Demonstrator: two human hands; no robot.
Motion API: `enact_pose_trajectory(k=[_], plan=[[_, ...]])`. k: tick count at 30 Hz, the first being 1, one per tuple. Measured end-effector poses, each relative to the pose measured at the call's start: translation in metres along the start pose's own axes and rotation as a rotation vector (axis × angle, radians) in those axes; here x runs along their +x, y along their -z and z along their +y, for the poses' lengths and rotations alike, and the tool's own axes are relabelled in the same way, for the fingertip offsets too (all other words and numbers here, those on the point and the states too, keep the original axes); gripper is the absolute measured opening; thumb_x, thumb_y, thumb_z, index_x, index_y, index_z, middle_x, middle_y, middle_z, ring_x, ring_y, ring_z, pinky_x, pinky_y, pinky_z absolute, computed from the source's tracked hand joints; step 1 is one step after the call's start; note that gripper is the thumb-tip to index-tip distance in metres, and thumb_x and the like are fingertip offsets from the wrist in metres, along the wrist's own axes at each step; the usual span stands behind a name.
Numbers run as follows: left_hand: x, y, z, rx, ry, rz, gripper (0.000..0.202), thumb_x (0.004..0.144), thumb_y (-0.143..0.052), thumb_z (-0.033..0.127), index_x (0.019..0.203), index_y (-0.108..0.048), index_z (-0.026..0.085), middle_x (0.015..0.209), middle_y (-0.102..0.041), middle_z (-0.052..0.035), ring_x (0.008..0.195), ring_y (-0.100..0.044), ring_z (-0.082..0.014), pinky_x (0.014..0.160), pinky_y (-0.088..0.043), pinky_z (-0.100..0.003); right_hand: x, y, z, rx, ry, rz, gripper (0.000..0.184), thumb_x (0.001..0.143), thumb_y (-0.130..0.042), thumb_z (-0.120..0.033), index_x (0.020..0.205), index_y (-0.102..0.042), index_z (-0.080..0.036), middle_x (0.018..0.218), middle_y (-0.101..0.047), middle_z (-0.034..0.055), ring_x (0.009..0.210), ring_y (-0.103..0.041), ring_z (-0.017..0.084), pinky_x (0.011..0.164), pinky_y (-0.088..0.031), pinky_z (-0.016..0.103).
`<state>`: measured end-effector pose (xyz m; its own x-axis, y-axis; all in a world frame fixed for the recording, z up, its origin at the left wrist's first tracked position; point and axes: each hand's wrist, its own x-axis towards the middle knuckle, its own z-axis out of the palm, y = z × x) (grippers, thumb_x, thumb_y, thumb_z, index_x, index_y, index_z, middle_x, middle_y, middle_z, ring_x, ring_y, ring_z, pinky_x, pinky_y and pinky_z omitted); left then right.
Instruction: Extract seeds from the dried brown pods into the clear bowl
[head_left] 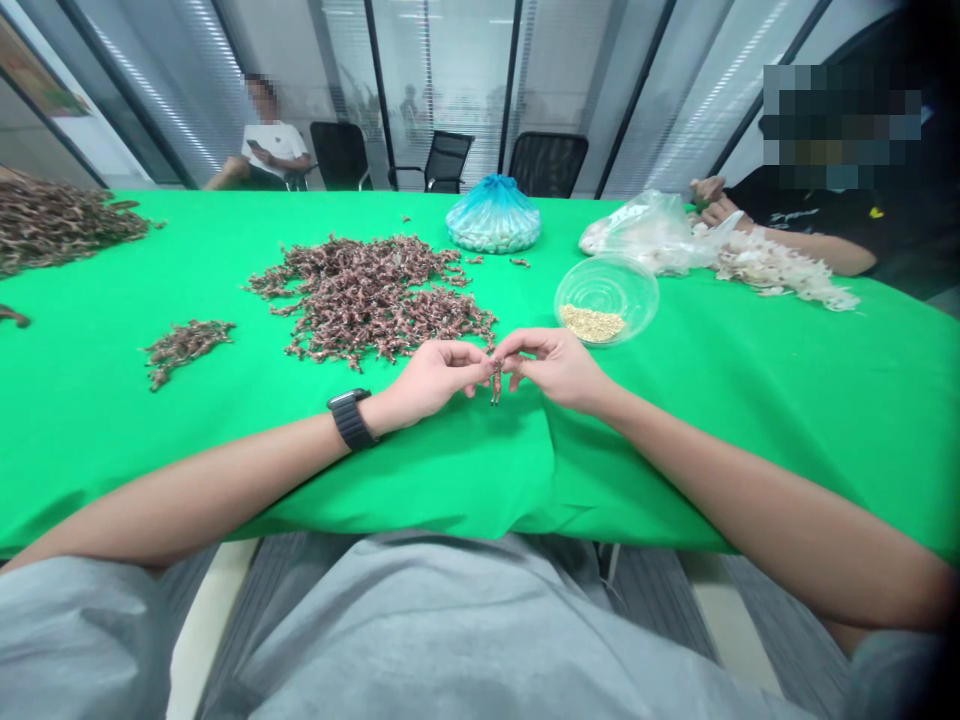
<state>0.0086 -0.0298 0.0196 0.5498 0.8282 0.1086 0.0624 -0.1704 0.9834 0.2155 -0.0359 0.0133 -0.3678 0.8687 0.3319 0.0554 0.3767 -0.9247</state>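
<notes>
Left hand (435,380) & right hand (551,365) both pinched one small brown pod (496,383), maybe dried, just above green surface (750,420), near pod pile (367,295) and clear bowl (606,298) w/ seeds.

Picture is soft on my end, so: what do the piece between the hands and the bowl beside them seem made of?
The piece looks like dried plant matter, brown and matte, shrivelled like the pile behind; too small to be sure. The bowl looks like clear plastic, glossy: green cloth shows through its wall.
</notes>
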Motion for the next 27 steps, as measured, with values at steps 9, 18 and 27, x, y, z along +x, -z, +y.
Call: enact_pose_trajectory(k=[9, 18, 27], plan=[[0.0011, -0.0008, 0.0011, -0.062, 0.044, -0.055, 0.028, 0.08, -0.077, 0.037, 0.078, -0.069, 0.01, 0.073, -0.069, -0.0031, 0.06, -0.056, -0.0077, 0.061, -0.044, -0.021, -0.0004, -0.002, -0.0008, -0.002, 0.009, 0.014, 0.007, 0.078, -0.071, -0.022, 0.081, -0.076, -0.018, 0.079, -0.071, 0.0024, 0.065, -0.065, 0.014, 0.054, -0.058, 0.025], [0.0025, 0.0003, -0.0052, -0.149, 0.113, -0.089, 0.023, 0.079, -0.077, 0.033, 0.078, -0.068, 0.012, 0.074, -0.068, -0.0019, 0.06, -0.054, -0.0066, 0.059, -0.041, -0.021, -0.0006, -0.0035, -0.0002, 0.036, 0.001, -0.009, 0.006, 0.078, -0.071, -0.019, 0.081, -0.075, -0.017, 0.078, -0.072, 0.0023, 0.064, -0.067, 0.014, 0.054, -0.059, 0.025], [0.0017, 0.0005, -0.0042, -0.273, 0.184, -0.135, 0.019, 0.077, -0.078, 0.028, 0.078, -0.068, 0.011, 0.076, -0.067, -0.0031, 0.063, -0.056, -0.007, 0.061, -0.042, -0.02, -0.0004, -0.006, 0.0041, 0.068, -0.019, 0.007, 0.006, 0.077, -0.073, -0.023, 0.08, -0.074, -0.018, 0.076, -0.071, 0.0017, 0.065, -0.066, 0.014, 0.054, -0.059, 0.026]])
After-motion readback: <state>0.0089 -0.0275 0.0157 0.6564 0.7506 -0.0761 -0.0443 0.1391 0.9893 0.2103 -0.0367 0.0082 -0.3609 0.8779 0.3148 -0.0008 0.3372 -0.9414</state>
